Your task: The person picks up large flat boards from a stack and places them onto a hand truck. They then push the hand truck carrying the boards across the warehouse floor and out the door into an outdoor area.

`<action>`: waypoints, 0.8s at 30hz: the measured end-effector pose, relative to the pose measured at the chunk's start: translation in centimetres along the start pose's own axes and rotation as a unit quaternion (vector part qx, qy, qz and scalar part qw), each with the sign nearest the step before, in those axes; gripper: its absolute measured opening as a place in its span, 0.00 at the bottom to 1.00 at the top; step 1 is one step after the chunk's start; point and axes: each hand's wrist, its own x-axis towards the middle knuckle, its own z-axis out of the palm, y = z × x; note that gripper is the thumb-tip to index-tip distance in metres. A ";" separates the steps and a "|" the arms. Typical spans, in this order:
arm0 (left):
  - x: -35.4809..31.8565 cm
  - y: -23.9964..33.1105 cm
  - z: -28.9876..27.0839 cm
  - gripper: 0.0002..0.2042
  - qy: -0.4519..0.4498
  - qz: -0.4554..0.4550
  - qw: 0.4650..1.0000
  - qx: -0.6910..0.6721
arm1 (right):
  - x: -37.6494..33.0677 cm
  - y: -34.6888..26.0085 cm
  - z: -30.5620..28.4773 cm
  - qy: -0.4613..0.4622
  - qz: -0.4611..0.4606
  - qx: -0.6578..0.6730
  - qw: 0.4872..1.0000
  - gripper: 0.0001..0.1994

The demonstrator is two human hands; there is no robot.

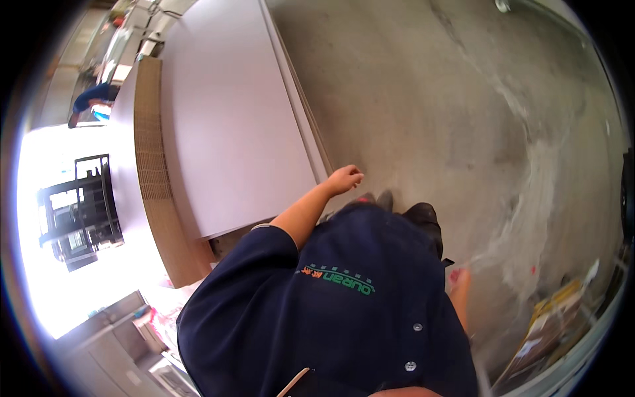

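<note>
My left hand (345, 179) is beside the near right corner of a large pale board (231, 112), its fingers curled in. Nothing shows in it, and I cannot tell whether it touches the board's edge. The board lies flat, with the edges of more sheets showing along its right side. On my right, part of my right arm or hand (461, 298) shows beyond my dark blue shirt (344, 324). Its fingers are not distinct, with a reddish patch near its end.
A tall stack with brown layered edges (151, 152) adjoins the board on the left. Beyond it are a dark metal frame (83, 205) and a person in blue (92, 99) bending over. Grey concrete floor (423, 99) spreads to the right. Yellow and brown items (552, 308) lie at lower right.
</note>
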 end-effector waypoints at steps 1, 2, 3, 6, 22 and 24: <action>1.7 1.7 -0.5 0.14 0.019 0.017 0.999 -0.030 | 0.9 -2.3 0.7 -0.027 -0.002 0.007 1.000 0.12; 3.6 3.4 -1.3 0.14 0.032 0.036 0.997 -0.056 | 2.6 -4.6 2.2 -0.049 -0.002 0.015 0.999 0.12; 5.1 4.6 -1.9 0.14 0.074 0.049 0.994 -0.062 | 4.7 -6.3 3.6 -0.065 0.002 0.021 0.998 0.12; 9.8 3.3 -4.3 0.16 0.151 -0.022 0.986 -0.062 | 7.7 -12.7 10.9 -0.147 -0.019 -0.077 0.986 0.12; 26.3 14.7 -9.4 0.14 0.249 -0.214 0.899 -0.289 | -0.8 -76.7 65.3 -0.324 -0.314 -0.208 0.868 0.07; 29.2 15.7 -12.0 0.14 0.243 -0.243 0.899 -0.273 | -4.4 -78.8 72.4 -0.369 -0.319 -0.220 0.845 0.07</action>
